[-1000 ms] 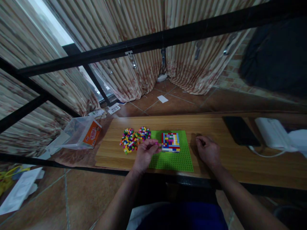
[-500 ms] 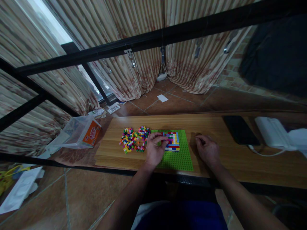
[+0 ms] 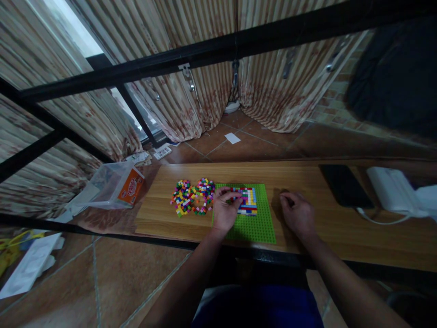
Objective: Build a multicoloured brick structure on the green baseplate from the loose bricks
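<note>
My left hand [image 3: 226, 210] is over the left part of a green studded baseplate [image 3: 254, 230]. Its thumb and index finger pinch together at what looks like a small purple toy brick, mostly covered by the fingertips. Just under and beside these fingers is a multicoloured block of toy bricks [image 3: 251, 206] built on the plate, its left part hidden by the hand. My right hand [image 3: 299, 215] rests on the wooden table to the right of the plate, fingers curled in; whatever they may hold is hidden.
Loose toy bricks [image 3: 184, 200] lie heaped left of the plate. A black phone [image 3: 344, 186] and a white device with a cable [image 3: 391, 189] are at the right. Beyond the table's left end stands a clear plastic box [image 3: 111, 184]. A black metal bar [image 3: 205, 61] crosses above the table.
My left hand has shifted slightly right over the brick block, still pinching. The right hand stays curled in its place. The whole view has moved a little.
</note>
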`<state>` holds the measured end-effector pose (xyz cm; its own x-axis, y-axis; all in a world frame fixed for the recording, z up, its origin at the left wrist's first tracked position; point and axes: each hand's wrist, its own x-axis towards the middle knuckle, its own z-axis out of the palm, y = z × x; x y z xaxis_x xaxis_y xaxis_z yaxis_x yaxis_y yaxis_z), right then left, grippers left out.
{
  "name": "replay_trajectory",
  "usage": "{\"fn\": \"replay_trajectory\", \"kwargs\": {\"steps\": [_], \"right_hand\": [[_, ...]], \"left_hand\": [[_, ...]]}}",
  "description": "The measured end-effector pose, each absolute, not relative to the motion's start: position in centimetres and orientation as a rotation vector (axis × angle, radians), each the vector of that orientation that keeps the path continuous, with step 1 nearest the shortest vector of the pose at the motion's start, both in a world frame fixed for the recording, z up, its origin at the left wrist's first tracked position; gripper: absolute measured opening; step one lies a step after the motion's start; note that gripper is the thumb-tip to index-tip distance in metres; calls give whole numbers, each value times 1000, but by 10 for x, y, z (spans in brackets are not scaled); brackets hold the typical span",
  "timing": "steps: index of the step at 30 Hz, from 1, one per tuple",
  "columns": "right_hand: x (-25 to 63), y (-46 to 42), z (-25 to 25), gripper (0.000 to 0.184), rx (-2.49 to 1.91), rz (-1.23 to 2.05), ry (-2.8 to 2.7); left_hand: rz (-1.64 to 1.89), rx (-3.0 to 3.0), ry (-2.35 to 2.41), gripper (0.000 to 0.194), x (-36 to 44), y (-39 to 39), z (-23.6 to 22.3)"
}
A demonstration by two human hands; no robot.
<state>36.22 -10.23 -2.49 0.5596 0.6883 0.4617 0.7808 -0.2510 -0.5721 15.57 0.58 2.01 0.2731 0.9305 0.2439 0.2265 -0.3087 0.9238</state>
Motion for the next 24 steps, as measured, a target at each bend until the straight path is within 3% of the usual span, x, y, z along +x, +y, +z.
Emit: {"fn": "replay_trajectory", "kwargs": {"steps": [11,17,24], "right_hand": [[363,-103,-24,32,-2001,-155,-1186],[363,-103,-25,32,-1984,-173,-1193],[363,-103,-25,35,-1995,-192,-1190]], "left_hand": [[975,1786,1075,30,147,5,24],[991,1797,1079,19,147,9,25],[1028,1753,1140,21,157,11,17]]}}
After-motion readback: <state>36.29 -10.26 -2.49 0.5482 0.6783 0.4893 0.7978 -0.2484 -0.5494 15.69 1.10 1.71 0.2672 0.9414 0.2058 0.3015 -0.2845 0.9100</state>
